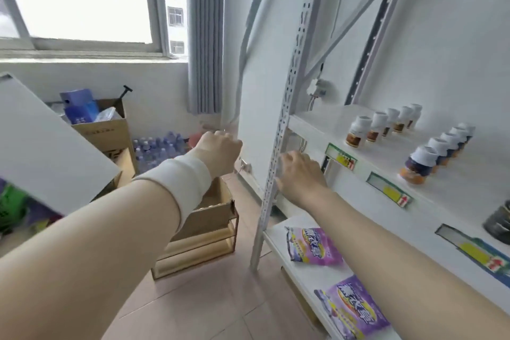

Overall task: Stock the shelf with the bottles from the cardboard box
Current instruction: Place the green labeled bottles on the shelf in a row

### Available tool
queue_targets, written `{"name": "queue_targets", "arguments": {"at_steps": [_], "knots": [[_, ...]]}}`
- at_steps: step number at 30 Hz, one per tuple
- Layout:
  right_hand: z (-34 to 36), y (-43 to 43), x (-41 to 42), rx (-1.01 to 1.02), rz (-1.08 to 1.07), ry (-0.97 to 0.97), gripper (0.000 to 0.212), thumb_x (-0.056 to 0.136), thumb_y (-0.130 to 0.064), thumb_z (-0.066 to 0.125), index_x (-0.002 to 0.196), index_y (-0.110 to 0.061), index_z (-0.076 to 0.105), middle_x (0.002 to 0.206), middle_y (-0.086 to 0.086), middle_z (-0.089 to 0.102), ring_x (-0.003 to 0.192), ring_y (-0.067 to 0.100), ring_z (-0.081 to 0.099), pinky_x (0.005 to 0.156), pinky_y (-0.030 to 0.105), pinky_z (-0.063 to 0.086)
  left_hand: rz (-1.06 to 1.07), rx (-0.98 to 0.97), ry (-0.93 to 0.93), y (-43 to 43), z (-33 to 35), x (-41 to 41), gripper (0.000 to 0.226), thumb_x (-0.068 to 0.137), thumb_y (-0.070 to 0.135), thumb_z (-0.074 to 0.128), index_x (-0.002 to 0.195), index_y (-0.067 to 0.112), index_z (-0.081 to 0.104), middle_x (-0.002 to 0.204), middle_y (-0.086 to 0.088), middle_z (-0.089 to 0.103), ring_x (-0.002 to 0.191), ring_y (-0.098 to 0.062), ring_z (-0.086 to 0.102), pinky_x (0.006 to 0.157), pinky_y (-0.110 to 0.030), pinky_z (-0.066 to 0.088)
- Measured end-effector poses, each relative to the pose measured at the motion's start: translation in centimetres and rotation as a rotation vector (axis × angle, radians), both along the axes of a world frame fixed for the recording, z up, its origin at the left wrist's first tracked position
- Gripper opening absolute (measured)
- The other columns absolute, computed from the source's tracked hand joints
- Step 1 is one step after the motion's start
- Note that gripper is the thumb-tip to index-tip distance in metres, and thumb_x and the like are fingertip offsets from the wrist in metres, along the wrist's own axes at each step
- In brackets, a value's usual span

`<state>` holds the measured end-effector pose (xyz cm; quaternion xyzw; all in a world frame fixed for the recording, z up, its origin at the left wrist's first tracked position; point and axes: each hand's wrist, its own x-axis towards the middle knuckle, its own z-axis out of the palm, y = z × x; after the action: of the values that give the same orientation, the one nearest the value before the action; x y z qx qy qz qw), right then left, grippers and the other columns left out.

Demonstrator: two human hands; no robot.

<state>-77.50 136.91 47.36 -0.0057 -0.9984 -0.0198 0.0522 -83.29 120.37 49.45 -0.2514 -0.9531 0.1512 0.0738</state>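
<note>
Both arms are stretched forward between the shelf (pixel 469 182) and the cardboard box (pixel 209 218). The box stands on a low wooden rack (pixel 198 254) on the floor, just beside the shelf's grey post (pixel 287 119) and partly under the left forearm. What is inside it is mostly hidden.

The right hand (pixel 299 174) is loose and holds nothing. Its fingers point forward and it is very near the post; I cannot tell if it touches it. The left hand (pixel 218 153), with a white wrap (pixel 187 182) at the wrist, shows only its back. The fingers bend away from the camera, so I cannot tell if it has hold of anything.

On the shelf there are already two rows: brown-label bottles (pixel 358 134) and darker bottles (pixel 419 165), each row running from front to back behind a price label (pixel 342 159).

I judge the step is to go down to the box for more bottles. To do it well:
- Lower the hands straight into the box opening and keep the right wrist away from the post, so that it does not knock on it.
- Take each bottle around the body, not by the white cap.
- Put it upright at the front end of the matching row, label forward.
- Set it down gently, because the rows are close and one push could tip the neighbours.
</note>
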Motion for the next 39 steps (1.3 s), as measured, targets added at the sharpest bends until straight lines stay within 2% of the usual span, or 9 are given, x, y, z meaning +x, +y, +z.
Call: {"name": "queue_targets", "arguments": {"at_steps": [5, 8, 16, 24, 32, 36, 39], "knots": [[-6.6, -5.6, -9.4, 0.035, 0.103, -0.135, 0.053, 0.093, -0.029, 0.044, 0.141, -0.011, 0.031, 0.145, 0.014, 0.033, 0.133, 0.03, 0.032, 0.11, 0.042, 0.029, 0.107, -0.011, -0.127, -6.3, -6.1, -7.6, 0.046, 0.092, 0.032, 0.054, 0.133, 0.012, 0.043, 0.131, -0.009, 0.052, 0.122, -0.027, 0.05, 0.098, -0.038, 0.042], [-10.4, -7.3, -15.4, 0.053, 0.146, -0.196, 0.052, 0.094, -0.033, 0.044, 0.139, -0.01, 0.032, 0.142, 0.013, 0.037, 0.133, 0.03, 0.032, 0.11, 0.042, 0.029, 0.156, 0.004, -0.206, -8.2, -10.1, -12.9, 0.05, 0.092, 0.034, 0.055, 0.136, 0.014, 0.041, 0.132, -0.008, 0.051, 0.123, -0.026, 0.049, 0.097, -0.037, 0.042], [-21.3, -9.3, -30.6, 0.006, 0.227, -0.449, 0.047, 0.093, -0.035, 0.045, 0.134, -0.014, 0.037, 0.137, 0.008, 0.043, 0.129, 0.026, 0.037, 0.107, 0.038, 0.032, 0.294, 0.005, -0.456, -12.0, -22.1, -25.7, 0.034, 0.095, 0.025, 0.047, 0.127, 0.011, 0.045, 0.125, -0.01, 0.053, 0.114, -0.027, 0.051, 0.09, -0.035, 0.043], [-30.2, -11.8, -40.4, 0.012, 0.246, -0.691, 0.048, 0.094, -0.035, 0.045, 0.137, -0.013, 0.038, 0.137, 0.008, 0.043, 0.128, 0.026, 0.039, 0.106, 0.036, 0.034, 0.462, 0.15, -0.714, -15.2, -32.2, -33.7, 0.033, 0.093, 0.024, 0.046, 0.125, 0.012, 0.047, 0.124, -0.009, 0.054, 0.114, -0.028, 0.051, 0.09, -0.035, 0.041], [-38.1, -11.1, -46.2, -0.073, 0.03, -0.914, 0.048, 0.095, -0.032, 0.044, 0.137, -0.011, 0.036, 0.138, 0.01, 0.044, 0.128, 0.027, 0.04, 0.103, 0.035, 0.035, 0.724, 0.483, -1.116, -14.7, -40.5, -41.0, 0.045, 0.092, 0.035, 0.05, 0.132, 0.016, 0.044, 0.131, -0.007, 0.053, 0.12, -0.027, 0.051, 0.094, -0.036, 0.044], [-40.9, -10.9, -49.8, -0.16, -0.009, -0.933, 0.048, 0.094, -0.031, 0.046, 0.138, -0.013, 0.037, 0.137, 0.009, 0.044, 0.126, 0.026, 0.042, 0.103, 0.034, 0.035, 0.785, 0.541, -1.259, -13.8, -43.8, -42.9, 0.047, 0.093, 0.038, 0.051, 0.135, 0.018, 0.042, 0.136, -0.004, 0.052, 0.123, -0.023, 0.05, 0.098, -0.034, 0.041], [-46.5, -10.6, -53.8, -0.176, 0.014, -0.957, 0.055, 0.092, -0.034, 0.052, 0.14, -0.015, 0.034, 0.14, 0.007, 0.042, 0.129, 0.024, 0.039, 0.104, 0.033, 0.034, 0.832, 0.569, -1.318, -13.0, -49.6, -45.7, 0.048, 0.093, 0.037, 0.051, 0.136, 0.018, 0.04, 0.136, -0.002, 0.052, 0.121, -0.021, 0.052, 0.096, -0.033, 0.044]]}}
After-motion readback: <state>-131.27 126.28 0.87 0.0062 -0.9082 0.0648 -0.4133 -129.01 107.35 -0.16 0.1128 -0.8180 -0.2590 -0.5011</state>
